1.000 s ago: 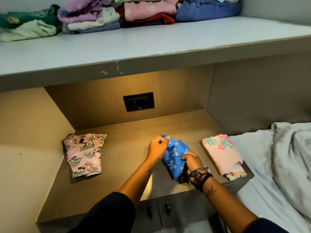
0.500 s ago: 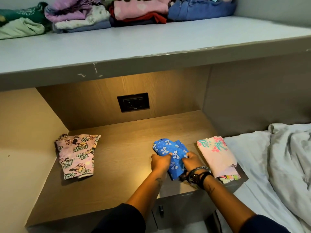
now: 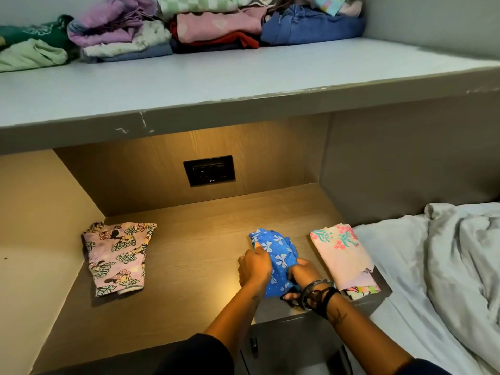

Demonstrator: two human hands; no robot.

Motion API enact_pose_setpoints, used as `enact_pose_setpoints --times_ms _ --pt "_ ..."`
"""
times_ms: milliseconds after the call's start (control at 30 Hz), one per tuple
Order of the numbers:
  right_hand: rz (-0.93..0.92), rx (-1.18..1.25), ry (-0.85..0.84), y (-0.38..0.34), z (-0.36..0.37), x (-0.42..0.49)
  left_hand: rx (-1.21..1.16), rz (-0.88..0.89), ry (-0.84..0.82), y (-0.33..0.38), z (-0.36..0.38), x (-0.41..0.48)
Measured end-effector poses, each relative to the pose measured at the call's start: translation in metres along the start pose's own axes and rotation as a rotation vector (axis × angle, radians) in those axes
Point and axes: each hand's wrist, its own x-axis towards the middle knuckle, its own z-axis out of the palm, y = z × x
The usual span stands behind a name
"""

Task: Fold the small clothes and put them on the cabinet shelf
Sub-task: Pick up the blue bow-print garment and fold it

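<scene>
Gripping the blue bow-print garment (image 3: 280, 262), left hand (image 3: 254, 269) and right hand (image 3: 304, 273) both close on it at the wooden shelf's (image 3: 194, 255) front edge. The pink cartoon garment (image 3: 117, 257) to the left bears green lettering too small to read; a floral garment (image 3: 342, 255) lies just right.

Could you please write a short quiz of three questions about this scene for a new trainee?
1. True or false: the blue bow-print garment lies between the cartoon-print garment and the pink floral garment.
2. Which hands touch the blue bow-print garment? A) only the left hand B) only the right hand C) both hands
3. Fill in the word: the black socket panel is set in the ____ wall of the niche.

Key
1. True.
2. C: the left hand and the right hand both grip it.
3. Back.
</scene>
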Motion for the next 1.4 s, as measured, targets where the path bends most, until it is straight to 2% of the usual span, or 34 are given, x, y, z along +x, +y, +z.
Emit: enact_pose_setpoints --times_ms 100,167,367,433,533,600,700,767,833,967,1033,1100,1233,1300,1400 --pt "0.066 0.051 0.017 0.004 0.001 0.004 0.023 -0.024 -0.027 0.002 0.000 0.002" --pt "0.057 -0.011 0.031 0.006 -0.002 0.012 0.073 -0.011 -0.018 0.003 0.002 0.003" --pt "-0.035 -0.312 0.130 0.005 -0.006 0.017 0.435 0.227 0.221 -0.007 0.019 -0.009" --pt "-0.127 -0.448 0.205 0.004 -0.004 0.003 0.480 0.268 0.250 -0.008 0.023 -0.011" --pt "-0.282 -0.804 0.433 0.006 -0.008 -0.007 0.474 0.310 0.309 -0.010 0.026 -0.011" --pt "-0.285 -0.845 0.471 0.005 -0.010 -0.009 0.460 0.287 0.293 -0.011 0.026 -0.011" --pt "-0.224 -0.669 0.402 0.004 -0.010 -0.002 0.358 0.259 0.204 -0.011 0.024 -0.011" --pt "-0.232 -0.521 0.351 0.000 -0.008 -0.001 0.245 0.209 0.053 -0.010 0.023 -0.008" --pt "-0.194 -0.373 0.313 -0.009 -0.009 -0.002 0.041 0.111 -0.146 -0.005 0.020 -0.004" --pt "-0.066 -0.101 0.221 -0.019 -0.013 -0.006 -0.402 -0.010 -0.419 0.008 0.004 -0.015" --pt "-0.110 0.019 0.212 -0.018 -0.015 -0.008 -0.563 -0.024 -0.532 0.014 -0.005 -0.026" --pt "-0.241 0.116 0.206 -0.018 -0.021 -0.014 -0.739 -0.006 -0.601 0.021 -0.006 -0.034" --pt "-0.471 0.066 0.281 -0.033 -0.063 -0.023 -0.955 0.053 -0.639 0.045 0.015 -0.055" --pt "-0.533 -0.026 0.355 -0.039 -0.092 -0.019 -0.955 0.054 -0.654 0.060 0.037 -0.066" --pt "-0.495 -0.155 0.437 -0.034 -0.128 -0.005 -0.800 0.144 -0.643 0.076 0.072 -0.071"
